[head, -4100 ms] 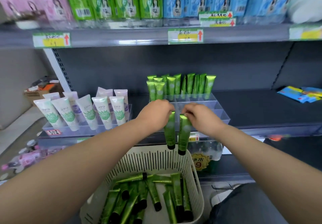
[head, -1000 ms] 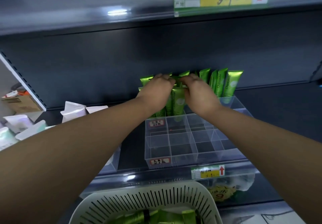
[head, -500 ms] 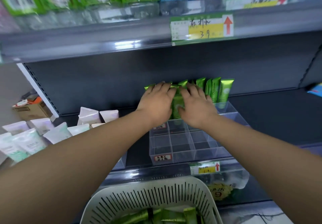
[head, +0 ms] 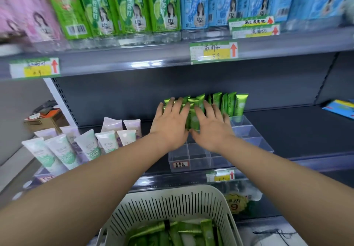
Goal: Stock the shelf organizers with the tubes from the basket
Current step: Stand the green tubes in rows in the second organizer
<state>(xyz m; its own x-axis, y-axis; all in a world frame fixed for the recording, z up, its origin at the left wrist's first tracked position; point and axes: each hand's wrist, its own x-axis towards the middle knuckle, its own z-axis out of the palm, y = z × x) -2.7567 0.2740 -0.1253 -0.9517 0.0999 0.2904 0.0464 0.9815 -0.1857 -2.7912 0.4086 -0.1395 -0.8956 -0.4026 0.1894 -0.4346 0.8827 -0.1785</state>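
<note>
Several green tubes (head: 232, 105) stand upright in the back rows of a clear compartmented organizer (head: 249, 136) on the middle shelf. My left hand (head: 169, 125) and my right hand (head: 211, 128) lie side by side with fingers spread straight, flat against the fronts of the standing tubes. One green tube (head: 193, 120) shows in the gap between the hands. The organizer's front compartments hold nothing. Below, a white slotted basket (head: 172, 205) holds several more green tubes (head: 207, 232) lying flat.
White and pale purple tubes (head: 65, 153) stand in another organizer to the left. The upper shelf (head: 134, 58) with boxed goods and price tags overhangs the hands. Blue packets (head: 341, 107) lie at the far right. A cardboard box (head: 46, 121) sits at left.
Both hands carried a tube each up from the basket to the organizer, set them among the standing tubes and let go; the fingers have since spread out flat.
</note>
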